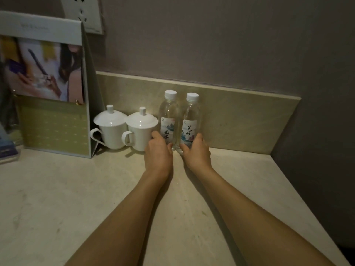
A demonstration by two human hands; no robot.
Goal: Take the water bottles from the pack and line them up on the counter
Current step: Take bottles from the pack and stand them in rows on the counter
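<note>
while upright on counter (96, 189) | two clear white-capped bottles (169, 120) touching | hands cupping bases

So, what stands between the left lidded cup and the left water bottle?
In the head view, only the second lidded cup stands between the left lidded cup and the left water bottle, beside the left hand.

Dim, warm light across the whole scene, brightest on the counter (57, 189) near the lower left and fading to murk at the right wall (317, 93). Soft shadows fall beside the forearms. Small highlights sit on the white cups (111, 129). The standing card (44, 70) on the left looks blurred, perhaps from lens softness, and straight lines bow toward the edges
</note>
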